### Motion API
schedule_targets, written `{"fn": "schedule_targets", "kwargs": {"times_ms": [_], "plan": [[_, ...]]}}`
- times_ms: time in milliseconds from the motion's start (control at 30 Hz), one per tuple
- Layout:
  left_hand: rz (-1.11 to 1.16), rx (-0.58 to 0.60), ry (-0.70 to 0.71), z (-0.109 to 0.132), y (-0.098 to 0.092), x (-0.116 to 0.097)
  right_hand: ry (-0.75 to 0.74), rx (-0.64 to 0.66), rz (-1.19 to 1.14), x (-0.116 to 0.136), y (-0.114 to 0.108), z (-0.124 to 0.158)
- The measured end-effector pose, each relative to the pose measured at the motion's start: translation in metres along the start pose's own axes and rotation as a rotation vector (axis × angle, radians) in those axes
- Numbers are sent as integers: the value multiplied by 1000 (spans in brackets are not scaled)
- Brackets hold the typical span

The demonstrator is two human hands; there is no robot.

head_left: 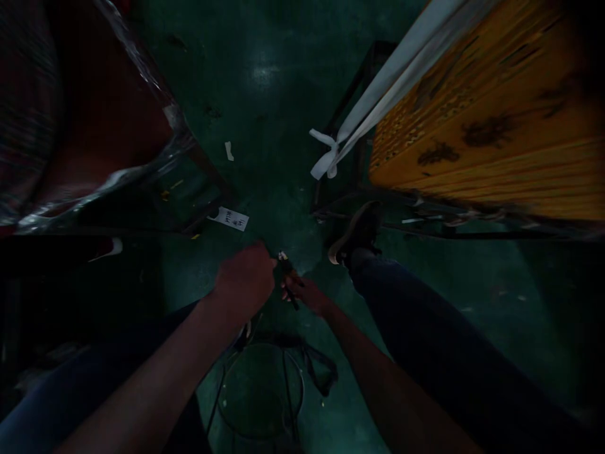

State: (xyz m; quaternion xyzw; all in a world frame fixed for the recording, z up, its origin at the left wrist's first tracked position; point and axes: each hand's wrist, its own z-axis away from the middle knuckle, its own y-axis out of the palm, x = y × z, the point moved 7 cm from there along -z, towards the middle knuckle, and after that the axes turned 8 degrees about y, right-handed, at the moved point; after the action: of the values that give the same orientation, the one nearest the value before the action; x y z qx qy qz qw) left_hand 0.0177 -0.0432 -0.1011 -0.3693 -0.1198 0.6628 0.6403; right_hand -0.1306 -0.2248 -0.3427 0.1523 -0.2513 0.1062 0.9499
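My left hand (pixel 246 277) is closed, knuckles up, low over a dark green floor (pixel 269 94). My right hand (pixel 305 293) meets it from the right, its fingers closed round a small dark tool (pixel 288 277) with a pale tip. What the left hand grips is hidden in the dim light. Both forearms reach forward between my knees, and my right leg in dark trousers ends in a shoe (pixel 354 233) just right of the hands.
A stack of orange-yellow patterned fabric (pixel 486 120) on a dark metal frame stands at right, with a white strip (pixel 331 151) knotted at its corner. A plastic-wrapped dark red bundle (pixel 94 107) sits at left. A paper label (pixel 229 219) lies on the floor. A round wire stool frame (pixel 262 391) is below me.
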Motion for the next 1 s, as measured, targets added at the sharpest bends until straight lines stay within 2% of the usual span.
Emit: {"fn": "schedule_targets", "kwargs": {"times_ms": [100,200,267,333,467,567,667,733,867,1000], "plan": [[128,-18,13,-4,-15,11,-117,103,328,63,-11,33],[435,44,193,-6,-19,1,-55,170,523,104,-20,78],[663,119,379,-4,-18,-13,-34,187,544,122,-22,112],[782,148,472,-5,-16,-20,-38,206,473,133,-18,144],[968,108,391,-13,-8,-14,-38,167,372,139,-14,181],[1092,135,401,-14,-3,-20,-22,111,406,137,-17,188],[1088,86,385,-14,-3,-22,-26,131,411,134,-17,187],[1061,67,417,-13,-6,-25,-31,148,399,132,-19,185],[969,107,517,-11,-12,-32,-25,159,408,124,-24,180],[713,-18,524,-13,-19,-31,21,180,438,118,-26,172]]}}
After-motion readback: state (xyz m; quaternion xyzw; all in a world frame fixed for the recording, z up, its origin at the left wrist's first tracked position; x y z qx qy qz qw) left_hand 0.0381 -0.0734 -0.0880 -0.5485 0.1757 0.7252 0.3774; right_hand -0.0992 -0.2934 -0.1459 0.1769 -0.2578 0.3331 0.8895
